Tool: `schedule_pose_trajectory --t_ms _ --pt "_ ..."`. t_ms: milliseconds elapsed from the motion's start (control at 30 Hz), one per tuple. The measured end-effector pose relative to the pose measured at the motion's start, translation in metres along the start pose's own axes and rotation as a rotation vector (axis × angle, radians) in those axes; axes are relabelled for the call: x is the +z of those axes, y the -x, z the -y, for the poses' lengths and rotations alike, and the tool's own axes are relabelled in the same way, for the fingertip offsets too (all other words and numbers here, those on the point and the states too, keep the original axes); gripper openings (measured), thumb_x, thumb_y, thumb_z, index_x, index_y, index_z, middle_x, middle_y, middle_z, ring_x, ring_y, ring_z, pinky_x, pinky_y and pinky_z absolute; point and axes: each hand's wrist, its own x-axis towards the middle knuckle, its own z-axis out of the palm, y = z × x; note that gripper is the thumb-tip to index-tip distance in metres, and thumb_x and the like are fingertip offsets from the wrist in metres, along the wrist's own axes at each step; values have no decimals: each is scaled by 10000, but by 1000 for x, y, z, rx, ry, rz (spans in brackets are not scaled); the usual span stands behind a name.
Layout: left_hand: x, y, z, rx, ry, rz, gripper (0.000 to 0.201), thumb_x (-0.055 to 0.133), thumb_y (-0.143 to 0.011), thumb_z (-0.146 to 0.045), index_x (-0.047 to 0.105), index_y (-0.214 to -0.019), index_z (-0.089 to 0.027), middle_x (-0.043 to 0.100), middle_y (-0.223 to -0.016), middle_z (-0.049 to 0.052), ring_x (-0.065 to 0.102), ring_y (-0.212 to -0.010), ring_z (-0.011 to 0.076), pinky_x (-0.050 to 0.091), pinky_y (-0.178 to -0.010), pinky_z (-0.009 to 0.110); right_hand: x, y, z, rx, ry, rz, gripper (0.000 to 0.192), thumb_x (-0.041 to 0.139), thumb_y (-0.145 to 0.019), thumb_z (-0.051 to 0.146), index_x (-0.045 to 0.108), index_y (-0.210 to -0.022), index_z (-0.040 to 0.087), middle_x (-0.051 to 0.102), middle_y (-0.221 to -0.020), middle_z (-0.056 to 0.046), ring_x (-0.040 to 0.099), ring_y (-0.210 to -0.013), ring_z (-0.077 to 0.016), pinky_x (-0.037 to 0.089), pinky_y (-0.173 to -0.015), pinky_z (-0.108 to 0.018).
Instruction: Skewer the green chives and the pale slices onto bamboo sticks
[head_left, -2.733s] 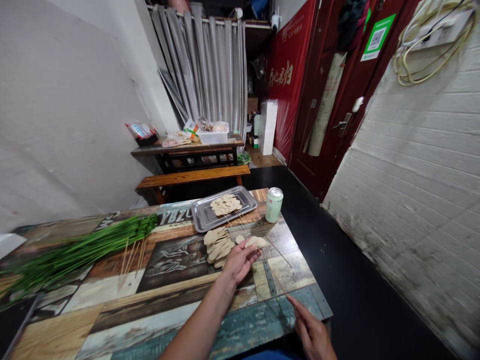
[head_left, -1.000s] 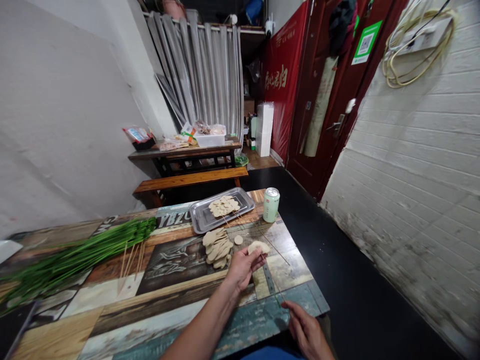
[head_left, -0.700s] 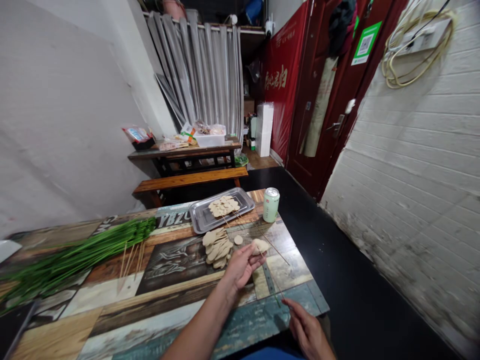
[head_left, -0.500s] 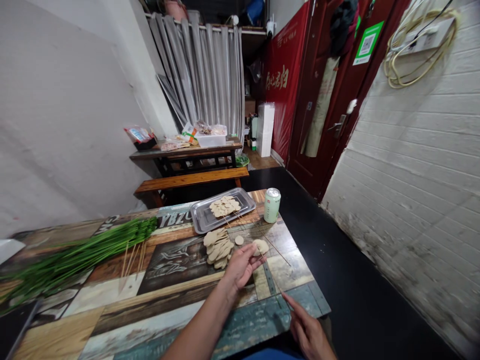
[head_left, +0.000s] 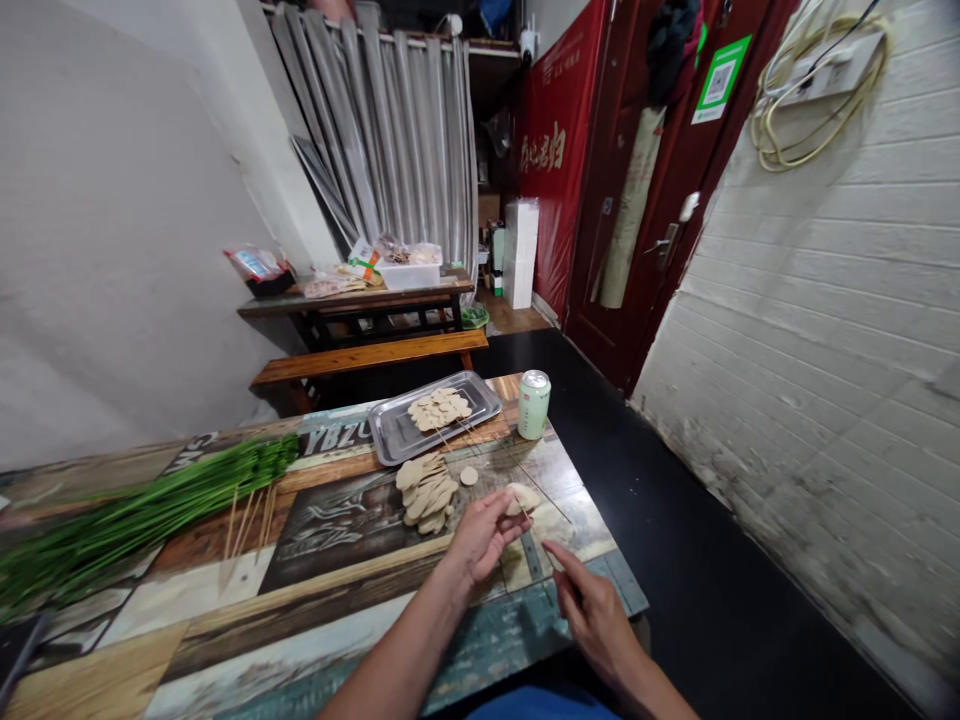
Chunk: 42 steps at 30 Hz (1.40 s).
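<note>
Left hand [head_left: 480,535]: you pinch pale slices [head_left: 520,497] near the table [head_left: 315,590] edge.
Right hand [head_left: 592,615]: fingers loosely spread, empty, over that edge.

The right hand [head_left: 592,615] is now up on the table [head_left: 315,600], nearer the left hand [head_left: 484,530] at its 10 o'clock.

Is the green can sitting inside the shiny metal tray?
No, the green can stands on the table just to the right of the metal tray, which holds only pale round slices.
</note>
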Motion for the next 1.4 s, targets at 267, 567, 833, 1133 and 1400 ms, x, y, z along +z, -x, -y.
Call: schedule_pose_trajectory --t_ms 267,567,833,1133,1400 --pt "1 0 1 64 1 10 108 520 -791 -167 589 -832 -95 664 -752 84 620 -616 128 496 -776 380 -5 -3 5 -53 22 -10 388 356 -846 181 514 -1194 114 683 -795 -78 610 -590 -145 488 -606 -212" --pt "5 1 2 62 -30 -2 99 527 -782 -152 594 -816 -87 661 -741 82 613 -604 124 505 -762 356 -10 -4 14 -60 48 5 401 334 -838 149 520 -1190 98 679 -765 -72 617 -598 -144 494 -623 -210" --pt "5 1 0 8 14 -17 84 539 -777 -159 581 -816 -98 678 -759 97 643 -659 159 506 -756 360 -5 -3 6 -69 12 -14 393 345 -847 165 512 -1199 119 665 -1000 -119 654 -775 -181 513 -695 -248" --pt "10 2 -5 -22 46 -35 96 541 -775 -157 550 -851 -99 686 -767 110 657 -688 193 506 -756 361 1 -6 -3 -106 -37 -76 366 379 -851 188 531 -1179 129 631 -1079 -119 612 -949 -188 487 -809 -265" --pt "10 2 -6 11 -5 -23 90 562 -762 -161 556 -830 -102 679 -752 95 653 -626 173 519 -727 359 0 -7 4 -121 -54 -93 370 368 -856 192 530 -1185 134 640 -1062 -117 619 -932 -199 496 -802 -291"
